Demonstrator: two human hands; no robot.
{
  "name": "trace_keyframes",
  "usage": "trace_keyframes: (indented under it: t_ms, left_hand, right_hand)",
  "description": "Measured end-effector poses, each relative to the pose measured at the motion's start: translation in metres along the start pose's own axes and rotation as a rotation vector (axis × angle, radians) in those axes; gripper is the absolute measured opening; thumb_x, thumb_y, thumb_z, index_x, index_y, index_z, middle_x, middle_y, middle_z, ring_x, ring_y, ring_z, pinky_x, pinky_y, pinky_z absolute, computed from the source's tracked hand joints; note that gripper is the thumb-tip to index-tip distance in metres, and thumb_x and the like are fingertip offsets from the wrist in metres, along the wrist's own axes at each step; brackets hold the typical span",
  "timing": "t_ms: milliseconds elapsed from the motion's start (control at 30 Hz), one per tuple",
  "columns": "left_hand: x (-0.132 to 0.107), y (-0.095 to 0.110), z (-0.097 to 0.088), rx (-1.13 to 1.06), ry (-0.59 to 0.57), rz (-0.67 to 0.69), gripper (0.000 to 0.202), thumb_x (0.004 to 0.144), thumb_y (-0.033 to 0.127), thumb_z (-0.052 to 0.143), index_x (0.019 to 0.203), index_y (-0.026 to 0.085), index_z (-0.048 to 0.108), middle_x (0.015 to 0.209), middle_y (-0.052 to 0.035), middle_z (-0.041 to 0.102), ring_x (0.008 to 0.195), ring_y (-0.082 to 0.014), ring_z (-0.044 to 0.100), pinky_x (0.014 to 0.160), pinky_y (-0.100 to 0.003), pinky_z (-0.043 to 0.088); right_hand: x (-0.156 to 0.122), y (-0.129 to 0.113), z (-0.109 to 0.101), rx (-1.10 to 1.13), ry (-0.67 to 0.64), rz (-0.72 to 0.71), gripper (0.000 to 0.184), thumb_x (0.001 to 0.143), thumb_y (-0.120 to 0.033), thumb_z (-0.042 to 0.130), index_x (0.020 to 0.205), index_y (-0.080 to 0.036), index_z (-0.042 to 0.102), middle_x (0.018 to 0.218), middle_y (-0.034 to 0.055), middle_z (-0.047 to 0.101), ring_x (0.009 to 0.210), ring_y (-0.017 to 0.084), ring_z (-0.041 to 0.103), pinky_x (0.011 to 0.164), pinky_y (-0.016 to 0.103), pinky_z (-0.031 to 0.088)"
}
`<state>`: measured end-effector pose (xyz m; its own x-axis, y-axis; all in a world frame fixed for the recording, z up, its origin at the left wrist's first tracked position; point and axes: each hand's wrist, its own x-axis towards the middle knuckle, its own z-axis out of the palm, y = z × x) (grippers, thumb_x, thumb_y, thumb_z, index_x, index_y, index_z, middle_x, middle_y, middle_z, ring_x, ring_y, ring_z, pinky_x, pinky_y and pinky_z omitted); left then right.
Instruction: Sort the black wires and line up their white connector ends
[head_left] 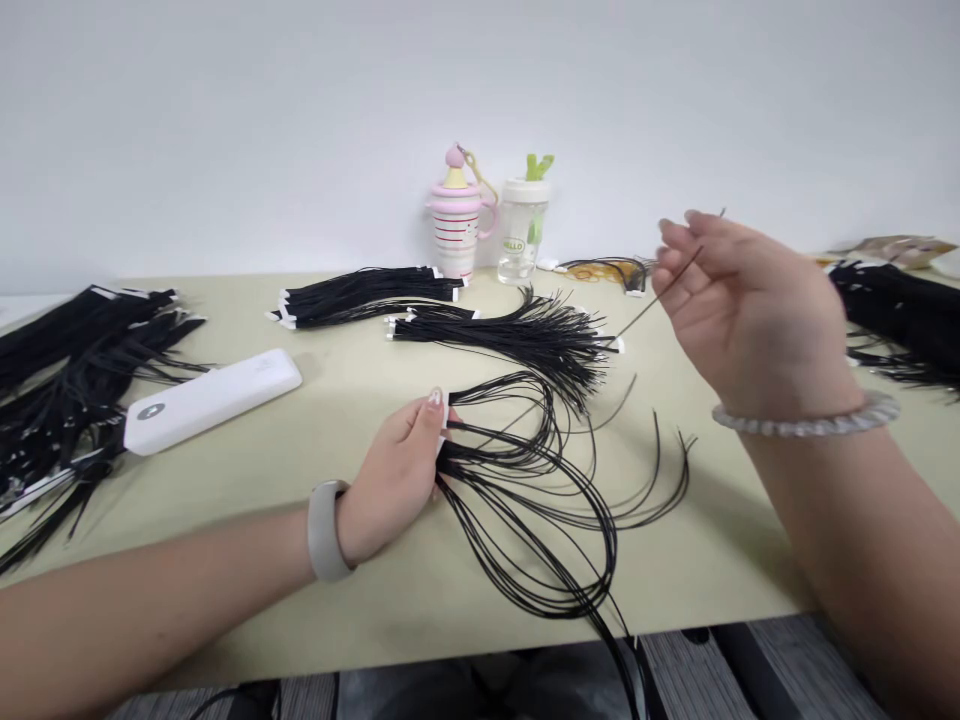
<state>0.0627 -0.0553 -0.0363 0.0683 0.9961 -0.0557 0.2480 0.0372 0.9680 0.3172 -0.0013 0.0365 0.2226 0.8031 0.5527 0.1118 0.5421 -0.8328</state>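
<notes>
My left hand [394, 475] is closed on the white connectors [445, 412] of a bundle of black wires [600, 540]. From there the wires fan to the right in loose loops, and some hang over the table's front edge. Raised at the right, my right hand [750, 310] pinches a single thin black wire [660, 293] between its fingers. That wire slants down left toward the table; its other end is hard to follow among the loops. Just behind the held bundle lies a pile of black wires [517, 335] with frayed-looking ends and white connectors.
A white power bank [214, 400] lies left, beside a heap of black cables [75, 360]. Another cable bundle [367, 297] sits at the back. Near the wall stand a pink-lidded cup [455, 235] and a clear bottle [520, 245]. More cables [907, 315] lie far right.
</notes>
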Motion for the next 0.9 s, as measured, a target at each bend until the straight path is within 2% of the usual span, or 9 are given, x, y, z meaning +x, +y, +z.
trace_keyframes:
  t_ms: [100, 167, 200, 267, 333, 367, 467, 767, 900]
  left_hand:
    - [-0.001, 0.002, 0.000, 0.001, -0.007, -0.003, 0.032, 0.083, 0.048, 0.040, 0.078, 0.018, 0.053, 0.066, 0.0015, 0.046, 0.046, -0.0091, 0.043, 0.039, -0.021, 0.040]
    - [0.000, 0.002, 0.001, -0.002, -0.001, -0.010, 0.034, 0.083, 0.049, 0.040, 0.078, 0.018, 0.053, 0.066, 0.0014, 0.046, 0.046, -0.0091, 0.043, 0.038, -0.021, 0.040]
    - [0.000, 0.002, 0.001, -0.004, 0.004, -0.013, 0.035, 0.083, 0.050, 0.039, 0.079, 0.018, 0.053, 0.066, 0.0013, 0.047, 0.046, -0.0093, 0.044, 0.038, -0.021, 0.040]
    - [0.000, 0.000, 0.000, -0.009, 0.012, -0.018, 0.038, 0.083, 0.052, 0.038, 0.080, 0.018, 0.054, 0.065, 0.0008, 0.048, 0.047, -0.0101, 0.045, 0.038, -0.022, 0.041]
    - [0.001, -0.001, 0.000, -0.014, 0.010, -0.021, 0.039, 0.082, 0.053, 0.038, 0.081, 0.017, 0.054, 0.065, 0.0003, 0.049, 0.047, -0.0109, 0.047, 0.039, -0.022, 0.041]
    - [0.001, -0.001, 0.000, -0.019, 0.008, -0.020, 0.038, 0.082, 0.052, 0.039, 0.081, 0.017, 0.054, 0.064, 0.0003, 0.049, 0.048, -0.0111, 0.047, 0.039, -0.023, 0.041]
    - [0.001, 0.000, 0.000, -0.029, -0.005, -0.014, 0.035, 0.083, 0.049, 0.040, 0.078, 0.017, 0.053, 0.060, 0.0013, 0.047, 0.047, -0.0109, 0.046, 0.040, -0.023, 0.041]
    - [0.001, 0.003, 0.000, 0.018, -0.021, 0.067, 0.034, 0.085, 0.046, 0.038, 0.073, 0.017, 0.051, 0.061, 0.0010, 0.047, 0.049, -0.0104, 0.044, 0.042, -0.022, 0.041]
    - [0.001, 0.003, 0.001, 0.000, -0.011, 0.030, 0.031, 0.083, 0.045, 0.041, 0.075, 0.017, 0.052, 0.060, 0.0016, 0.046, 0.045, -0.0097, 0.043, 0.039, -0.022, 0.041]
  right_hand:
    - [-0.011, -0.008, 0.009, 0.005, -0.061, 0.088, 0.039, 0.083, -0.018, 0.048, 0.121, -0.023, 0.045, 0.089, 0.0047, 0.063, 0.043, 0.004, 0.038, 0.041, 0.023, 0.032]
    - [-0.026, -0.013, 0.022, -0.082, -0.175, 0.076, 0.045, 0.083, -0.020, 0.051, 0.126, -0.025, 0.040, 0.075, 0.0002, 0.063, 0.040, 0.005, 0.036, 0.038, 0.021, 0.026]
    - [-0.035, -0.014, 0.030, -0.162, -0.259, 0.059, 0.037, 0.082, -0.023, 0.053, 0.118, -0.022, 0.047, 0.071, -0.0005, 0.063, 0.041, 0.005, 0.038, 0.038, 0.021, 0.027]
    - [-0.051, -0.013, 0.043, -0.344, -0.435, -0.050, 0.011, 0.079, -0.024, 0.057, 0.088, -0.017, 0.060, 0.065, -0.0010, 0.060, 0.048, 0.006, 0.044, 0.043, 0.021, 0.033]
    - [-0.063, -0.010, 0.054, -0.498, -0.566, -0.202, 0.011, 0.080, -0.022, 0.057, 0.071, -0.015, 0.059, 0.065, -0.0014, 0.058, 0.057, 0.006, 0.049, 0.054, 0.020, 0.038]
    - [-0.067, -0.007, 0.057, -0.554, -0.608, -0.267, 0.012, 0.081, -0.020, 0.056, 0.070, -0.015, 0.059, 0.067, -0.0015, 0.058, 0.062, 0.007, 0.050, 0.058, 0.020, 0.039]
    - [-0.073, -0.001, 0.062, -0.666, -0.659, -0.353, 0.013, 0.084, -0.018, 0.051, 0.074, -0.014, 0.058, 0.070, -0.0005, 0.058, 0.066, 0.007, 0.051, 0.063, 0.020, 0.039]
    - [-0.074, 0.000, 0.062, -0.829, -0.684, -0.432, 0.022, 0.088, -0.024, 0.043, 0.079, -0.012, 0.059, 0.075, 0.0032, 0.055, 0.069, 0.011, 0.051, 0.065, 0.023, 0.040]
    - [-0.076, 0.001, 0.061, -0.912, -0.687, -0.521, 0.026, 0.090, -0.026, 0.040, 0.080, -0.012, 0.059, 0.074, 0.0040, 0.054, 0.069, 0.011, 0.050, 0.063, 0.024, 0.039]
